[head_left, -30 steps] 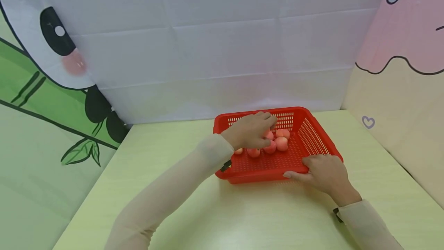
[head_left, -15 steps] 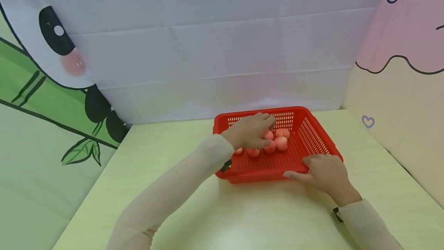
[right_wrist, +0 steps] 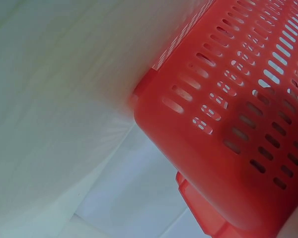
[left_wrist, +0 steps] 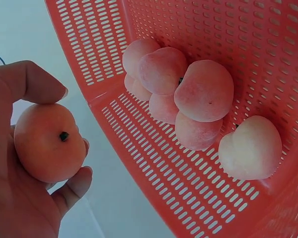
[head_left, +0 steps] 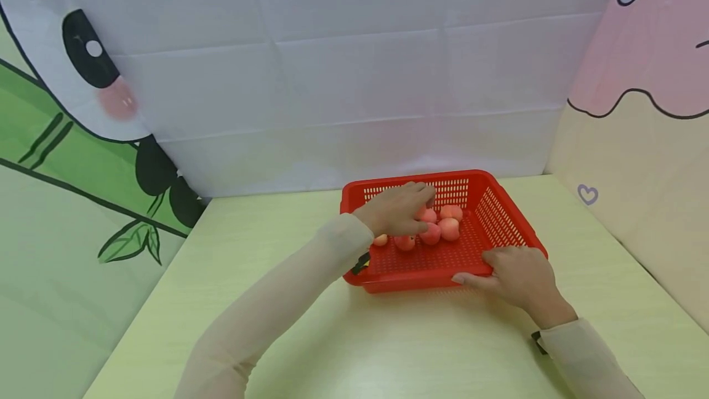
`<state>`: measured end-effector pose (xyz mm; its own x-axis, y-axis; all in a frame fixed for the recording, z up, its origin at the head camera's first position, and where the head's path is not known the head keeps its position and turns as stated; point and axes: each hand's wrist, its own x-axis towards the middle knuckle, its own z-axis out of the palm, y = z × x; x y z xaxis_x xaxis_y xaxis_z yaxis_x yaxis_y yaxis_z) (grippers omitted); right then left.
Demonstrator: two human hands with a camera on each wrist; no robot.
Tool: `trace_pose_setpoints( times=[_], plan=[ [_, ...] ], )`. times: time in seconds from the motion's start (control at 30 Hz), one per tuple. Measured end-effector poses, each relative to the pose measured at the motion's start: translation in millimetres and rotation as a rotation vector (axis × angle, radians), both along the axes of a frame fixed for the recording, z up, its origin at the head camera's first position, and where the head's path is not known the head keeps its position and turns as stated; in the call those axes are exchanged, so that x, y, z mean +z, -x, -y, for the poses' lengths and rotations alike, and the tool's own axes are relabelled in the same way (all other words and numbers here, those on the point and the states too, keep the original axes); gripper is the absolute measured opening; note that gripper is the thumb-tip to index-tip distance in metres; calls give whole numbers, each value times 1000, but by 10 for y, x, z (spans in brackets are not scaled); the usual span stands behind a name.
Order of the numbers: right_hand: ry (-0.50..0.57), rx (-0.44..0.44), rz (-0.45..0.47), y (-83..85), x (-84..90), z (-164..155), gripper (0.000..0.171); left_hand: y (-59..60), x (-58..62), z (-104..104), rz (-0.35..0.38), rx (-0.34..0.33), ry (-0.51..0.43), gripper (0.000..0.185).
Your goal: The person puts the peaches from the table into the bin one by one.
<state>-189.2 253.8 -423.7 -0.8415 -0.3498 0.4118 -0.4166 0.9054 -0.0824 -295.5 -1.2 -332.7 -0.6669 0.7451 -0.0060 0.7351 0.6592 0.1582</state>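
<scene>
My left hand (head_left: 394, 209) is over the left part of a red plastic basket (head_left: 443, 261). In the left wrist view it holds a peach (left_wrist: 45, 144) with a small dark stem spot, fingers and thumb curled round it. Several more peaches lie inside the basket, among them a redder peach (left_wrist: 204, 90) and a paler peach (left_wrist: 252, 148). My right hand (head_left: 523, 279) grips the basket's near right corner, thumb along the front rim. The right wrist view shows the basket's slotted side wall (right_wrist: 198, 89) close up, with only a bit of the hand at the lower right.
The basket stands on a pale wooden table (head_left: 266, 226), near its back edge. Behind rises a whitish cloth backdrop (head_left: 354, 79). Cartoon-printed cloth panels close in the left and right sides.
My left hand has shifted very slightly left over the basket, and its fingertips have come down a little. My right hand and the basket stay in place.
</scene>
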Motion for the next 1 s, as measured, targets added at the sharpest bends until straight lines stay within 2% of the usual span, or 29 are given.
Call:
trace_pose_setpoints(
  times=[0.47,0.7,0.87,1.0],
  plan=[
    [-2,9,-4,-3,8,3,70,6,6,2,81,7,-8,30],
    [-10,4,3,-2,2,3,70,30,-29,-13,84,-11,2,37],
    [-1,9,-5,1,-3,0,71,29,-30,-24,81,-28,8,35],
    [4,10,-5,-1,0,0,71,23,-31,-29,109,-25,-8,37]
  ],
)
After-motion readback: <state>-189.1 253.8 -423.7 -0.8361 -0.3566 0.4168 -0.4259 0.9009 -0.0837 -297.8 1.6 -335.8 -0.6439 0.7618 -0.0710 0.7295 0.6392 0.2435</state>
